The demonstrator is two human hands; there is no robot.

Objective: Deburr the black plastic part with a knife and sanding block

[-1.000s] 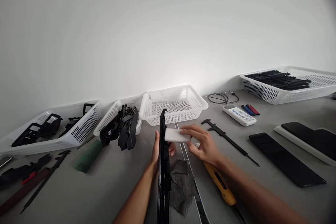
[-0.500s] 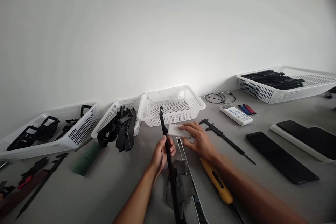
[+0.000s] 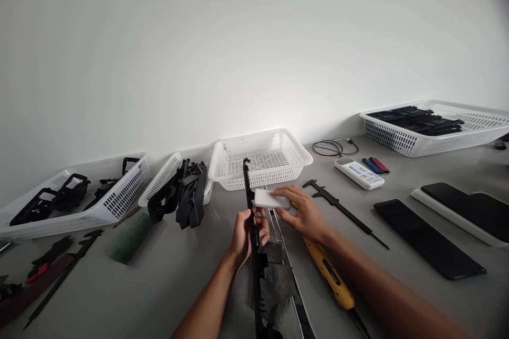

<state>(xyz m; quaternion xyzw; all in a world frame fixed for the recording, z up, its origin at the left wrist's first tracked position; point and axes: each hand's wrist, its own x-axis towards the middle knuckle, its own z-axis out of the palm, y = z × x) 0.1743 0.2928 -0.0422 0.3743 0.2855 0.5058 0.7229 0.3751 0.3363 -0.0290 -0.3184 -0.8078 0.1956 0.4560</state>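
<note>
My left hand [image 3: 243,235] is closed around a long, thin black plastic part [image 3: 254,270], held on edge with its hooked end pointing away from me. In my right hand [image 3: 304,214] is a flat white block [image 3: 271,199], gripped between thumb and fingers. The block's left end meets the side of the black part. Below them lies a narrow silver-edged frame [image 3: 292,275] with a grey crumpled piece [image 3: 278,280] beside it, partly hidden by the black part. A yellow corded tool [image 3: 332,278] rests under my right forearm.
White baskets [image 3: 222,169] line the wall; the left ones and the far right basket [image 3: 397,143] hold black parts. To the right lie a caliper [image 3: 338,204], a white device [image 3: 360,174], a cable [image 3: 330,147] and black panels [image 3: 429,238]. A green sheet [image 3: 130,238] is at left.
The black part has tilted slightly in my left hand, showing more of its notched side. My right hand stays at nearly the same place with the white block.
</note>
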